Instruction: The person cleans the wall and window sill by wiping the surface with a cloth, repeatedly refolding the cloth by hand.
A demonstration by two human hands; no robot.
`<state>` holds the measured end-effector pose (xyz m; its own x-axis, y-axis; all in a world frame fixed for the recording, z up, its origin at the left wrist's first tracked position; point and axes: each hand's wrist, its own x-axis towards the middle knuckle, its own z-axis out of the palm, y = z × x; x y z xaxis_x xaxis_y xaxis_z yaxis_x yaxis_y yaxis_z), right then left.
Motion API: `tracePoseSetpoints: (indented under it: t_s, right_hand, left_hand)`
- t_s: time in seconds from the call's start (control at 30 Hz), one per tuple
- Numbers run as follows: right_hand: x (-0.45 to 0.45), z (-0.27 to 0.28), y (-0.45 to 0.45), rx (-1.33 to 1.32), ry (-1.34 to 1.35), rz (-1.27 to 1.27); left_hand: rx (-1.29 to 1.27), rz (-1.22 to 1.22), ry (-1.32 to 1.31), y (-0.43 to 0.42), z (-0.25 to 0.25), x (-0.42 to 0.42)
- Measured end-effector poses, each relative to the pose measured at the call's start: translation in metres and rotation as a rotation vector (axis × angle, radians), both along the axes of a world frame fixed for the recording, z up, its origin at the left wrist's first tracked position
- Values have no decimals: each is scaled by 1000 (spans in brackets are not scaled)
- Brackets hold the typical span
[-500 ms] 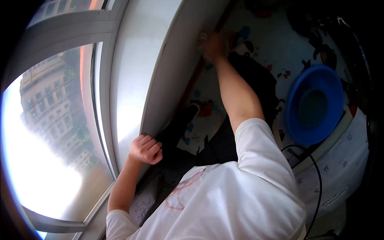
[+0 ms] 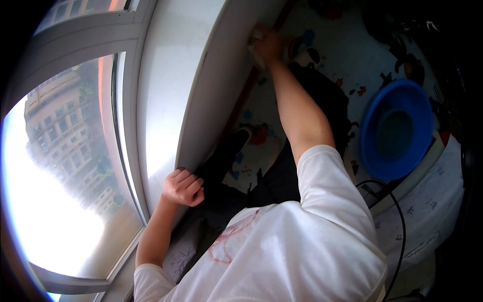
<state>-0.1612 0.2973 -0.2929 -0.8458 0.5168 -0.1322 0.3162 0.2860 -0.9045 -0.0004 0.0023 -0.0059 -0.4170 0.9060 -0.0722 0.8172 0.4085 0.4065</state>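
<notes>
My right hand (image 2: 268,45) is stretched out to the white wall panel (image 2: 221,65) under the windowsill. Its fingers are closed on a pale, crumpled cloth (image 2: 256,55), which lies against the panel low down by the reddish-brown skirting. The dim light blurs the fingertips. Closer to my body, my left hand (image 2: 184,187) is curled into a fist at the near end of the sill (image 2: 163,100), beside its edge. Nothing shows in that fist.
On my left is a framed window (image 2: 75,166) with buildings outside. A blue basin (image 2: 370,126) stands to the right, with something darker and greenish inside. A black cable (image 2: 402,226) curves past a white patterned sheet (image 2: 427,216). Colourful prints mark the floor (image 2: 327,50).
My right hand has moved a little farther away along the panel, and more of the cloth shows. My left fist has stayed in place.
</notes>
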Motion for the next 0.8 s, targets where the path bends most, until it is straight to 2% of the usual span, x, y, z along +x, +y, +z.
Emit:
tracePoseSetpoints:
  t_s: [0.07,0.13,0.2,0.27,0.37,0.43,0.5,0.57,0.67,0.77,0.8]
  right_hand:
    - [1,0,-1,69,-23,28]
    - [-10,-20,-3,-113,217,-40]
    - [-3,-29,-16,-199,242,-65]
    - [-2,28,-1,-149,100,-68]
    - [-3,7,1,-146,34,45]
    - [4,-48,-15,-375,123,61]
    - [4,-45,-11,-437,79,51]
    - [8,12,-4,-344,-100,8]
    - [-6,3,-8,-47,127,-148]
    - [-3,-2,-7,186,122,-91]
    - [-2,3,-4,154,80,-41]
  left_hand:
    - [-5,-1,-4,0,3,-1]
    - [-8,-9,7,0,1,-3]
    - [-27,3,-5,-6,5,5]
    - [-27,0,2,-6,3,3]
    - [-29,-11,-13,-5,5,1]
    - [-23,-19,-23,-5,6,0]
    - [-4,-23,-25,-2,5,-1]
    - [14,-20,-25,-1,5,-3]
    - [18,-13,-18,0,5,-3]
    - [29,-4,-2,2,4,-2]
    - [27,-5,-7,2,4,-2]
